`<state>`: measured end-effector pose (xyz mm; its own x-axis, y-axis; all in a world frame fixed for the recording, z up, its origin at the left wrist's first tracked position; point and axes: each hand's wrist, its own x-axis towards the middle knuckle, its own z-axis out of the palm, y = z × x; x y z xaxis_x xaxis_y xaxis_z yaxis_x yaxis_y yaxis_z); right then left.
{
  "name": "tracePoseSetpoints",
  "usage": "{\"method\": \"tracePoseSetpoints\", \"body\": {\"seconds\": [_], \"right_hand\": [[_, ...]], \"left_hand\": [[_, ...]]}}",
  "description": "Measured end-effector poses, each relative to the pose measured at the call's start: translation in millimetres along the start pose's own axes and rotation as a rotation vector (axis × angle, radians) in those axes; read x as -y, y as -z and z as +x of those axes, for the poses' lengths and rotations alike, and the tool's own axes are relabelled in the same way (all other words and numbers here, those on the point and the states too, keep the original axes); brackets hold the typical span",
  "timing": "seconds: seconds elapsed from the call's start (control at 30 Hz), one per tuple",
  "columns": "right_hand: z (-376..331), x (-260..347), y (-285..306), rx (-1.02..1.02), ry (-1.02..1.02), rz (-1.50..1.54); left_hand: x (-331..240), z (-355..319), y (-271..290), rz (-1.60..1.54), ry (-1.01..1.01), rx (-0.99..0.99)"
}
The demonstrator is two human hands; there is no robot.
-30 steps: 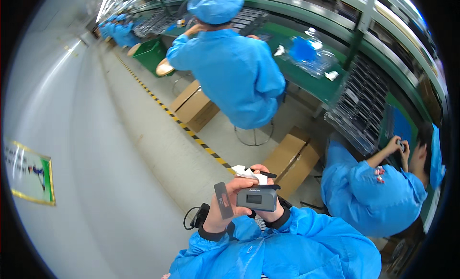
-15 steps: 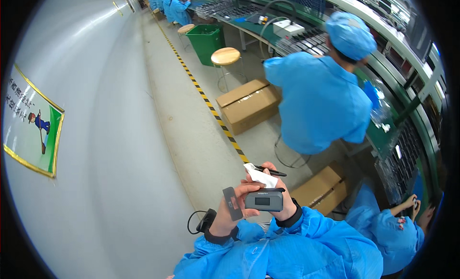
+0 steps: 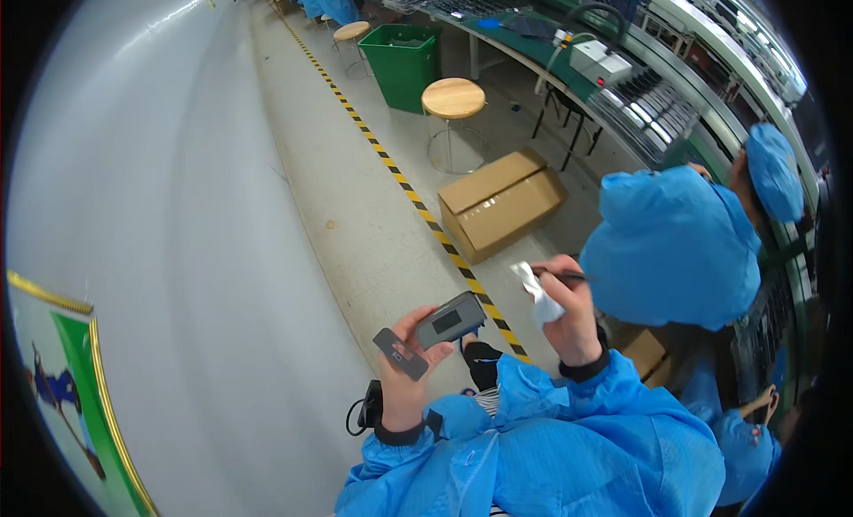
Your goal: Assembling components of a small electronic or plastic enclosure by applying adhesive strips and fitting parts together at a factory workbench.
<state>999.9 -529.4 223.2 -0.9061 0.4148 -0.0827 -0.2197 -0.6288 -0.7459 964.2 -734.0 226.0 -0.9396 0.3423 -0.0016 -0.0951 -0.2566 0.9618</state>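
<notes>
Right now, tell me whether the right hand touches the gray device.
Apart: the head view plainly shows striped floor tape between the right hand and the gray device.

free gap between hands (image 3: 576,322), co-worker (image 3: 671,250) blocking right

Glare on wall (image 3: 182,197), dark corners.

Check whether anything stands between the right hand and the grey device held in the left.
Nothing visible blocks the gap between the right hand and the grey device; only the white cloth, in the right hand's grip, lies toward it.
</notes>
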Motion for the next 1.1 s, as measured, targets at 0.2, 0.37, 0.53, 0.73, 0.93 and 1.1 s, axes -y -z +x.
{"method": "tracePoseSetpoints", "body": {"seconds": [0.2, 0.37, 0.53, 0.73, 0.93, 1.1], "right_hand": [[102.3, -28.0, -34.3, 0.323, 0.45, -0.708], [220.9, -36.7, -80.0, 0.612, 0.722, -0.77], [314.5, -37.5, -109.6, 0.617, 0.898, -0.881], [421.1, -63.9, -128.5, 0.445, 0.973, -1.065], [526.1, -91.3, -153.5, 0.307, 0.97, -1.238], [608.0, -108.9, -190.3, 0.219, 0.941, -1.328]], "left_hand": [[2.1, 145.2, 44.1, 0.175, -0.051, -0.064], [-22.2, 245.2, 56.8, 0.384, -0.096, -0.122], [-37.9, 345.1, 60.3, 0.509, -0.158, -0.075], [-29.2, 469.4, 78.4, 0.518, -0.2, 0.078], [-28.9, 617.4, 110.7, 0.513, -0.204, 0.276], [-44.3, 729.0, 134.5, 0.565, -0.217, 0.447]]}}
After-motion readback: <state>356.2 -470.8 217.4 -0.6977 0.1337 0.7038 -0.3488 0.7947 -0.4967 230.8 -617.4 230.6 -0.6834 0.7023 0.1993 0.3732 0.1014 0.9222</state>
